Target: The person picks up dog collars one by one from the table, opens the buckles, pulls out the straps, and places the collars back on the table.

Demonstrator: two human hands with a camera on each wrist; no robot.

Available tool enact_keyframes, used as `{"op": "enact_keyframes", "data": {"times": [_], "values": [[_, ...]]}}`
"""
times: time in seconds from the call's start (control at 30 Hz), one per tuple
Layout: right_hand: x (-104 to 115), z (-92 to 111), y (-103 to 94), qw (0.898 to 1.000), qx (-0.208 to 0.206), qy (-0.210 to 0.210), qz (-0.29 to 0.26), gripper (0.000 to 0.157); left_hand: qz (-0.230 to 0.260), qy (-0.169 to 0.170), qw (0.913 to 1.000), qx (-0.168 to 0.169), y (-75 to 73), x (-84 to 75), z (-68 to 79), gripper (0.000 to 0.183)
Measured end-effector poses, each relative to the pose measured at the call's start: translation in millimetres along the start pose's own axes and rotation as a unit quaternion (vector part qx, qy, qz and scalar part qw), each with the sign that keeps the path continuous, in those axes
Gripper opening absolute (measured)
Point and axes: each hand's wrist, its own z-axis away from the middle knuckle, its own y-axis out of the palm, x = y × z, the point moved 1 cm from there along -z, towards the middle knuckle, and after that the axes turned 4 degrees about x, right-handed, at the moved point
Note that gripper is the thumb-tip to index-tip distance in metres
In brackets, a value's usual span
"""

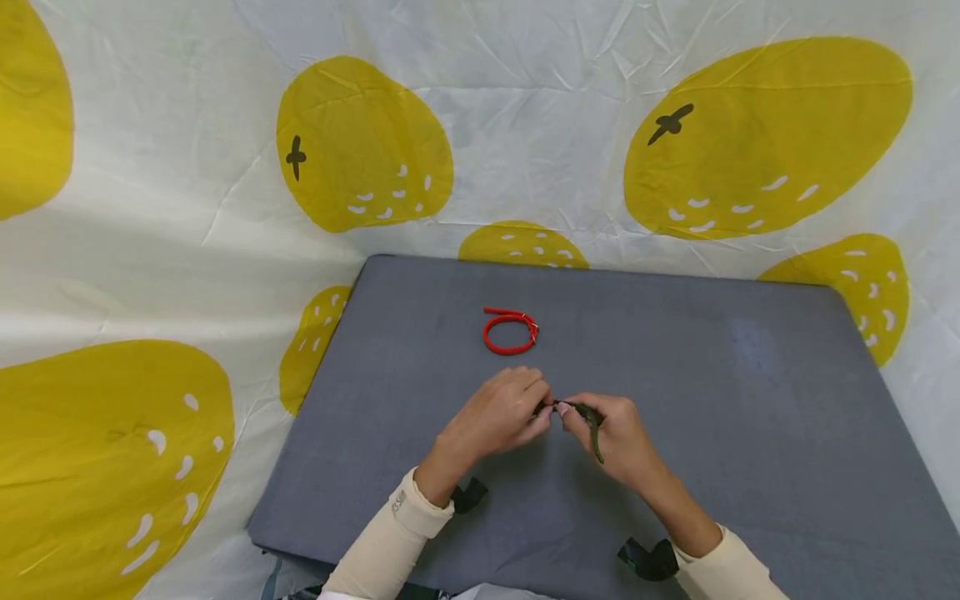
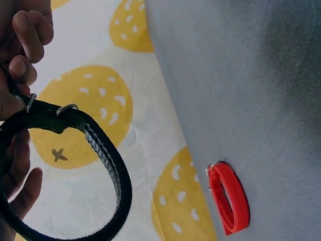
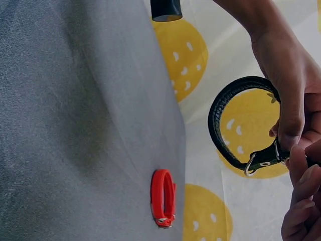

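Both hands meet over the near middle of the table, fingertips close together at the buckle end of a dark green collar [image 1: 596, 437]. My left hand [image 1: 498, 412] pinches the strap's end with curled fingers. Between thumb and fingers, my right hand [image 1: 611, 433] grips the collar beside the buckle. In the left wrist view the collar [image 2: 125, 186] forms a loop with a light woven lining and metal rings. A D-ring and an eyelet show on the same collar [image 3: 215, 115] in the right wrist view. Fingers partly hide the buckle.
Beyond the hands, a red collar [image 1: 510, 351] lies coiled on the grey table [image 1: 712, 400], its buckle toward the right. A white cloth with yellow fruit prints [image 1: 525, 158] hangs behind the table. Black straps [image 1: 648, 560] are near the wrists.
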Motion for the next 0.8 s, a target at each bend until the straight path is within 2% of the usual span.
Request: {"op": "enact_keyframes", "data": {"times": [0.17, 0.33, 0.47, 0.57, 0.8], "values": [[2.1, -2.4, -1.2, 1.0, -0.007, -0.003, -0.004, 0.017, -0.011, 0.003, 0.9997, -0.021, 1.9, 2.1, 1.5, 0.006], [2.2, -4.5, -2.2, 1.0, -0.022, -0.001, -0.008, 0.021, -0.001, 0.005, 0.999, -0.044, 0.8, 2.3, 1.6, 0.006], [4.2, -5.5, -2.0, 0.999, -0.037, 0.028, -0.012, 0.026, 0.021, -0.005, 0.9984, -0.052, -0.4, 1.8, 2.1, 0.001], [6.2, -5.8, -2.5, 0.997, -0.039, 0.058, -0.024, 0.026, 0.031, -0.003, 0.9975, -0.063, 0.2, 1.8, 3.0, 0.005], [3.5, -8.0, -6.6, 0.991, -0.033, 0.102, -0.081, 0.024, 0.054, 0.029, 0.9956, -0.07, 0.8, 3.5, 7.9, 0.005]]}}
